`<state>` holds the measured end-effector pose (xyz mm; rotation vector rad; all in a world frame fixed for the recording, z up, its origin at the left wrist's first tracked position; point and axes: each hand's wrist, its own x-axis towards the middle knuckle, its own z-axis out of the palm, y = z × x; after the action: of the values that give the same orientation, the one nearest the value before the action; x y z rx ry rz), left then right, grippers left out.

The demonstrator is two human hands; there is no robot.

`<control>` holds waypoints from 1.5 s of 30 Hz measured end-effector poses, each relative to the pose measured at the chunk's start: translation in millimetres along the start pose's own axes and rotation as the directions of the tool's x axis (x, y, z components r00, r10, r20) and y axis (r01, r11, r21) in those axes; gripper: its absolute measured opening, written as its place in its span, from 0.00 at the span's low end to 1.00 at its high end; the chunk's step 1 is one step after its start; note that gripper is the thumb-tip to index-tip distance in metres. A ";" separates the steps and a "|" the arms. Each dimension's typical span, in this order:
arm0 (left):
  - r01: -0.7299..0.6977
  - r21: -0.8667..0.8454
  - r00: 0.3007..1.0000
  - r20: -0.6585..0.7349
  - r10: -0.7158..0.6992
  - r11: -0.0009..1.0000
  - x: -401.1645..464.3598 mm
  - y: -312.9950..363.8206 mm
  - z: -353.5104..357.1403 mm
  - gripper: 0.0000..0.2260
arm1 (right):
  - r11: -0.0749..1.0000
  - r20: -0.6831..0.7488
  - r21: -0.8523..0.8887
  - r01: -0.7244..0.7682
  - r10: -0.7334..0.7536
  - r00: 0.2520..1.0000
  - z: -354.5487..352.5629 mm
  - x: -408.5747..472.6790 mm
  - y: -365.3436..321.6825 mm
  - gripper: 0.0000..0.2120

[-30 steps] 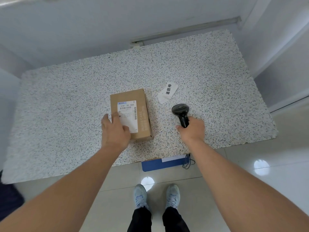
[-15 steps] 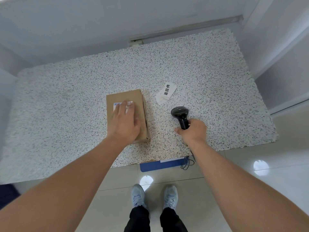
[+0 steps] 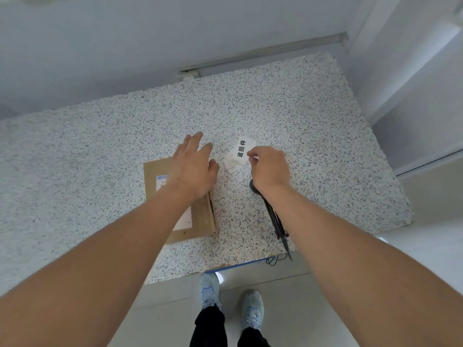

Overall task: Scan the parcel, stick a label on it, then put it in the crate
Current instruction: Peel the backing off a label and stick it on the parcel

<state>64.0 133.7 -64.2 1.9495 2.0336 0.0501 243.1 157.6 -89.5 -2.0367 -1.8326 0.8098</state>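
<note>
A brown cardboard parcel [image 3: 200,216] with a white shipping slip lies on the speckled table [image 3: 75,159]. My left hand [image 3: 194,166] hovers over its far end, fingers spread, holding nothing. A small stack of white labels [image 3: 238,154] with black characters lies just right of the parcel. My right hand [image 3: 269,167] pinches the right edge of the top label between thumb and forefinger. The black handheld scanner [image 3: 274,216] lies flat on the table under my right forearm, its head partly hidden by the wrist.
The scanner's cable [image 3: 275,260] hangs off the near table edge beside a blue object [image 3: 238,266] under the table. White walls close the back and right. My two shoes [image 3: 230,296] stand on the tiled floor below.
My right hand let go of the scanner, which now lies flat, and moved forward to the labels. My left hand lifted off the parcel top and shifted forward and right.
</note>
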 end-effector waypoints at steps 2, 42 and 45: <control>-0.041 0.027 0.999 0.006 0.041 0.999 17.6 -1.2 1.2 0.22 | 0.999 0.043 -0.043 0.015 -0.013 0.999 10.7 13.0 1.5 0.15; 0.069 -0.758 0.997 0.028 -0.072 0.649 15.6 34.4 -84.6 0.09 | 0.877 -0.406 0.399 0.266 -0.091 0.909 -41.4 -17.2 -58.5 0.07; 0.062 -0.779 0.998 0.029 -0.062 0.624 4.2 41.1 -107.0 0.09 | 0.866 -0.431 0.393 0.310 -0.125 0.894 -63.0 -26.1 -67.1 0.06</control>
<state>76.6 161.4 46.4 1.2934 1.6332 0.7908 223.6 152.2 4.0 -1.5205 -1.4491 0.6294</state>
